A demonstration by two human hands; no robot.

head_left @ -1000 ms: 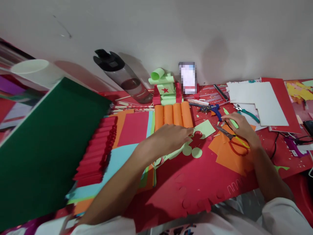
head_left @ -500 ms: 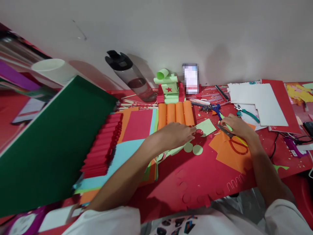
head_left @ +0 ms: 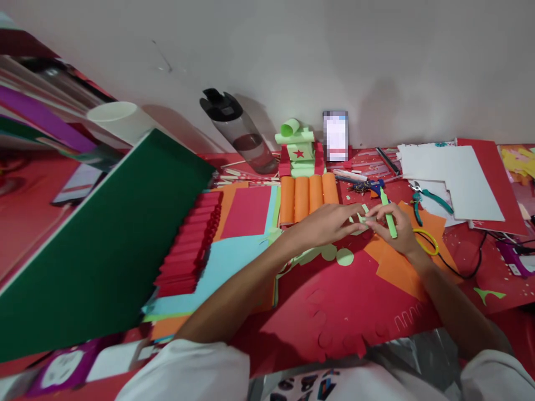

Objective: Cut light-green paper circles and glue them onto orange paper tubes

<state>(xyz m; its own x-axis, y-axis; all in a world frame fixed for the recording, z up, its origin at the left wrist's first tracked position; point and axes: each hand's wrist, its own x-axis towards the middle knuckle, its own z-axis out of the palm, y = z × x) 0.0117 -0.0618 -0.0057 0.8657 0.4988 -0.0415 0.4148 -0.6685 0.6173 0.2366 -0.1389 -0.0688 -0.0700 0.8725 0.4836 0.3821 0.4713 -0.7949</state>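
Pinching pale-green paper [head_left: 363, 218] between left hand [head_left: 330, 224] and right hand [head_left: 396, 227], green marker [head_left: 389, 217] across the right grip, we are judging the paper light, crease-prone, best edge-held.

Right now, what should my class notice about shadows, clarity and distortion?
Head view: the bottle throws a shadow on the wall, a dark one marks the red paper by the left forearm; head view: the upright phone screen is pixelated; head view: the bottle leans, perhaps from lens distortion.
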